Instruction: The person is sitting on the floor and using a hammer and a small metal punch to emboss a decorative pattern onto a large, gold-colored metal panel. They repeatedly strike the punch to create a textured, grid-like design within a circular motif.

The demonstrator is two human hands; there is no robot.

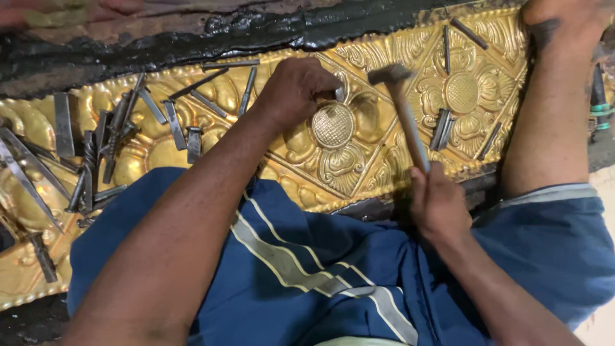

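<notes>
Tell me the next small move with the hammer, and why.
Probably bring the hammer down on the punch. The left hand pinches the punch against the gold sheet just above the round flower centre, and the right hand holds the hammer head raised beside it.

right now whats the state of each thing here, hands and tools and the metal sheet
left hand: closed on a small punch, tip against the sheet
right hand: gripping the hammer by its handle, head raised beside the punch
gold metal sheet: lying flat, embossed with flower patterns
loose punches: scattered idle on the sheet's left part
black pitch: bordering the sheet's far edge
</notes>
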